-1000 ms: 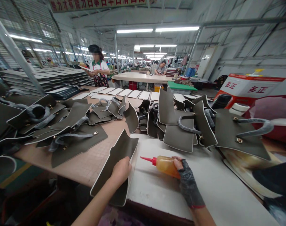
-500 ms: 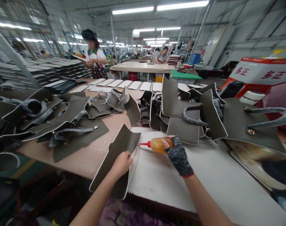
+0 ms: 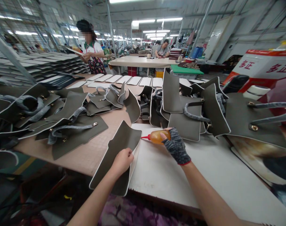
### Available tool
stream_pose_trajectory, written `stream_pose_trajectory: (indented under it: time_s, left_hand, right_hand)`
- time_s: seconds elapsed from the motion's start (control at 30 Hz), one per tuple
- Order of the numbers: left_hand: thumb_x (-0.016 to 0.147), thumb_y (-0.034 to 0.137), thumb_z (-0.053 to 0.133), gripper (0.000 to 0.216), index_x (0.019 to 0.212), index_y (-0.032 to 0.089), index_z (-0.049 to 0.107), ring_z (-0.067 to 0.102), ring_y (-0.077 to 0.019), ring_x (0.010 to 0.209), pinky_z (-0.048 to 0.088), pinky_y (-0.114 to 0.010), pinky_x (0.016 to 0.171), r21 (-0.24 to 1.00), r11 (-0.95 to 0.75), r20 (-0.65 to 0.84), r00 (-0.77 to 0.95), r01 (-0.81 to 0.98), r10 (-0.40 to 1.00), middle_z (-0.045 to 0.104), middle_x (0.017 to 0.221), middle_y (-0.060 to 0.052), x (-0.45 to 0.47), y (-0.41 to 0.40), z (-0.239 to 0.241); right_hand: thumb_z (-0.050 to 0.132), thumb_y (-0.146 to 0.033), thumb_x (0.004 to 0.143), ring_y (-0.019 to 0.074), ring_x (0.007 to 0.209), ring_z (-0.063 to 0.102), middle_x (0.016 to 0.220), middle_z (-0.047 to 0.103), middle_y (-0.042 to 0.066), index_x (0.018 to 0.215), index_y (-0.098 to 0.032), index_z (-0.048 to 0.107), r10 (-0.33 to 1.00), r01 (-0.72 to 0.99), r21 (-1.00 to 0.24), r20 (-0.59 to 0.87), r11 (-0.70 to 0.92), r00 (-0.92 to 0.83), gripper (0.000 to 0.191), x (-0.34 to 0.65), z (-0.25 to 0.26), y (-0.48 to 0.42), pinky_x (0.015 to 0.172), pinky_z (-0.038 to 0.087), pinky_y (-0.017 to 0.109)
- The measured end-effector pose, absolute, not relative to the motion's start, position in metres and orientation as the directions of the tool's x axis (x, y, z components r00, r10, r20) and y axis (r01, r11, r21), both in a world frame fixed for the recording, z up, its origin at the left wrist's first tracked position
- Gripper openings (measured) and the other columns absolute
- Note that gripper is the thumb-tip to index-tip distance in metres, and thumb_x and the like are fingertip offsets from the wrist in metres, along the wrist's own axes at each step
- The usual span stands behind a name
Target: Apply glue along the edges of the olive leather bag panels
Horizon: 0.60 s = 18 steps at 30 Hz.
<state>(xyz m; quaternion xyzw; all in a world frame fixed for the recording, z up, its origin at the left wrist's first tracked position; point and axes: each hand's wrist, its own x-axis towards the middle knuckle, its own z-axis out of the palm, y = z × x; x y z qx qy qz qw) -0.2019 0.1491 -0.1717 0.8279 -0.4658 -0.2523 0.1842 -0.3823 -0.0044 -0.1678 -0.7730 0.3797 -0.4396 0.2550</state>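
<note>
Pinching the olive-grey leather panel (image 3: pixel 118 150) with my left hand (image 3: pixel 121 160): thumb on top, fingers curled under its right edge, about midway along. Panel is tilted, far end raised toward the bench, near end hanging off the front edge of the white work board (image 3: pixel 171 175). White piping runs around its outline.

Right hand (image 3: pixel 173 142), in a dark fingerless knit glove, is wrapped around an amber squeeze bottle (image 3: pixel 157 137), thumb on top. Bottle lies nearly level, red nozzle (image 3: pixel 145 137) pointing left, tip just beside the panel's upper right edge. Can't tell if the tip touches.

Around it:
- Pile of matching bag panels with wrapped handles (image 3: pixel 192 116) just behind the bottle, some standing on edge.
- More panels with brass fittings spread flat on the tan table (image 3: pixel 96 153) to the left.
- Row of white-edged flat pieces (image 3: pixel 124 80) further back.
- Red and white box (image 3: pixel 262 70) with printed characters at far right.
- A person in a patterned apron (image 3: pixel 92 58) stands at the back left holding a flat sheet; others sit at a far table (image 3: pixel 143 61).
</note>
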Motion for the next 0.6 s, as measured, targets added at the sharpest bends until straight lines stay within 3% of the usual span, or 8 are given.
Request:
stream_pose_trajectory:
  time_s: [0.6]
  left_hand:
    - [0.071, 0.013, 0.044, 0.015, 0.074, 0.014, 0.059, 0.050, -0.0104, 0.058, 0.027, -0.020, 0.052, 0.564, -0.480, -0.217, 0.440, -0.672, -0.871, 0.058, 0.066, -0.002, -0.200, 0.150, -0.179]
  right_hand:
    - [0.050, -0.046, 0.075, 0.0197, 0.078, 0.053, 0.084, 0.056, 0.005, 0.085, -0.019, 0.049, -0.872, -0.361, -0.831, 0.266, -0.424, 0.411, 0.029, -0.400, -0.163, 0.025, 0.075, 0.042, 0.035]
